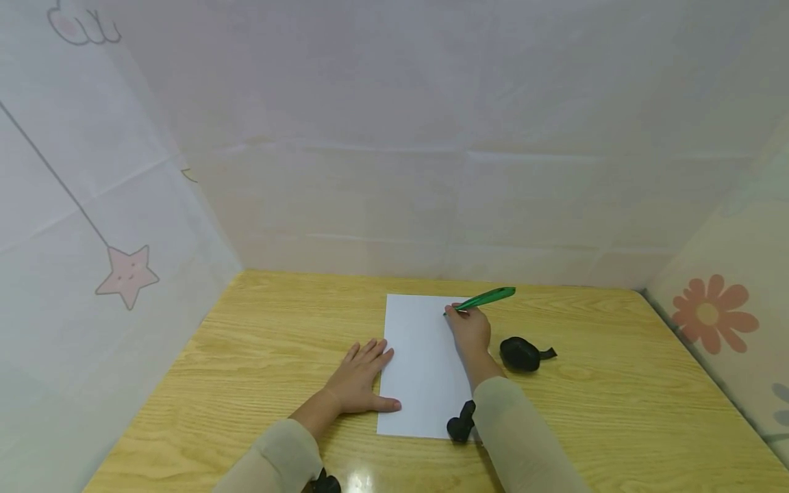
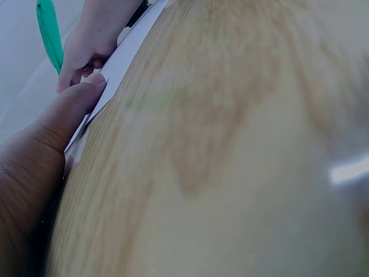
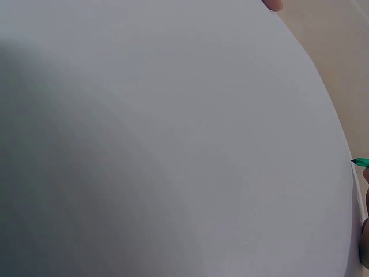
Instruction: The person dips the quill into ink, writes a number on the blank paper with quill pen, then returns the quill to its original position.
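Observation:
A white sheet of paper lies lengthwise on the wooden table. My left hand rests flat at its left edge, fingers spread, with the fingertips and thumb reaching onto the sheet. Near the paper's top right, my right hand grips a green, leaf-shaped pen, its tip pointing down and left at the sheet. In the right wrist view the dark point of the pen shows at the paper's edge. No marks can be made out on the paper.
A black rounded object with a short flat tail lies on the table, right of my right forearm. A black wrist device sits by the right sleeve. Pale printed cloth walls the back and sides.

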`<state>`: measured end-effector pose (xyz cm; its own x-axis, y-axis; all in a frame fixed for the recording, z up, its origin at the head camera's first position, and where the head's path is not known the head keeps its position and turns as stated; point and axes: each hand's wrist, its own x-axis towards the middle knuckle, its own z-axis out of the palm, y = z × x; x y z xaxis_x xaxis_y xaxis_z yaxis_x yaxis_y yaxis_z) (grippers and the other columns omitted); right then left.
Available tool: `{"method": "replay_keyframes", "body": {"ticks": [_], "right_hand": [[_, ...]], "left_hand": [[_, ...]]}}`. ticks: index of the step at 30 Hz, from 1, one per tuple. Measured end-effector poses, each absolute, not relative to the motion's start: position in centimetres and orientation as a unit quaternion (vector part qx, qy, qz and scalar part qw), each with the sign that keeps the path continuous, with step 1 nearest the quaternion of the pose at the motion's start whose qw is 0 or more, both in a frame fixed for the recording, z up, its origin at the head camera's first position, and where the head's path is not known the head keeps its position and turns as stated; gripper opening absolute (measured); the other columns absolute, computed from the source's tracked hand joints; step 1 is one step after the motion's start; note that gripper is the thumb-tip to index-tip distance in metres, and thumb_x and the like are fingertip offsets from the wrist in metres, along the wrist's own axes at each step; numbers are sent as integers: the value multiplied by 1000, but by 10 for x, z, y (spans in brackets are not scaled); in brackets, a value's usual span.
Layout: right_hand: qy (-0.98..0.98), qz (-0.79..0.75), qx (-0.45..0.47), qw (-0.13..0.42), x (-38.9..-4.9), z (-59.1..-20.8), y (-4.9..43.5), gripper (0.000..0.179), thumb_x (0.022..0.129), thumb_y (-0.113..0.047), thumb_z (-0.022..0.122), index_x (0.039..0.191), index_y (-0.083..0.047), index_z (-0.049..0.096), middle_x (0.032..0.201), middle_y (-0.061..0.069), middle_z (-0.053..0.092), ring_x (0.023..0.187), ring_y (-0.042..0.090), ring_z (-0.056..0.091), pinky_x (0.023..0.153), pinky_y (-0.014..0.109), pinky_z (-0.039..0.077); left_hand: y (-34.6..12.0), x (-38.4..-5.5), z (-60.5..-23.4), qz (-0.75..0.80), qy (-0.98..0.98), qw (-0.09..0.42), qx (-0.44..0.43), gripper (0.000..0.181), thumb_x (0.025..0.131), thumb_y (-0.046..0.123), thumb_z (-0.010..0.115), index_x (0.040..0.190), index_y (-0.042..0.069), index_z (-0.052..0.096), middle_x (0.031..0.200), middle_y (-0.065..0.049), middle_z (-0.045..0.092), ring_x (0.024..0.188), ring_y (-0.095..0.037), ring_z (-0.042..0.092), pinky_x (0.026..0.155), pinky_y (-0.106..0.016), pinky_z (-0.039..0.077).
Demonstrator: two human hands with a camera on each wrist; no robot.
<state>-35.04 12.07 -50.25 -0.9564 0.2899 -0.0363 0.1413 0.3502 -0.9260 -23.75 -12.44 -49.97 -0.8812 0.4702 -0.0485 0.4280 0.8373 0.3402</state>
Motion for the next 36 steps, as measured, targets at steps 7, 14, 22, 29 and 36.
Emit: {"method": "replay_keyframes", "body": {"ticks": [7,14,22,29,36], "right_hand": [[-823,551,-127,63,-349,-502,120,31,93,-36,67,108,-8,70,110,14,71,103,27,68,88,41,57],[-828,542,-118,80,-349,-502,118,31,92,-35,69,106,-7,71,107,16,72,102,28,68,85,40,56],[-827,545,-113,82,-348,-502,115,31,91,-34,69,105,-7,72,107,16,73,102,28,69,84,39,57],[-833,537,-102,87,-346,-500,113,31,91,-33,69,105,-6,72,105,17,73,97,29,69,78,37,56],[-836,532,-98,86,-345,-500,112,32,91,-34,69,105,-6,72,105,17,74,99,29,70,82,40,56]], "left_hand": [[-124,-237,-496,155,957,62,236,102,78,71,64,155,14,31,165,-7,20,154,-26,14,125,-51,7],[-124,-236,-495,153,957,60,237,102,78,71,65,155,13,31,164,-8,21,153,-27,15,125,-52,8],[-125,-236,-497,159,955,57,243,103,77,72,64,154,11,31,164,-9,20,153,-29,15,124,-54,8],[-125,-235,-496,160,955,54,245,103,77,72,64,154,11,32,164,-9,22,153,-29,16,124,-54,9],[-126,-235,-498,165,954,51,247,105,77,76,61,154,11,32,164,-10,22,153,-30,16,123,-54,9]]}}
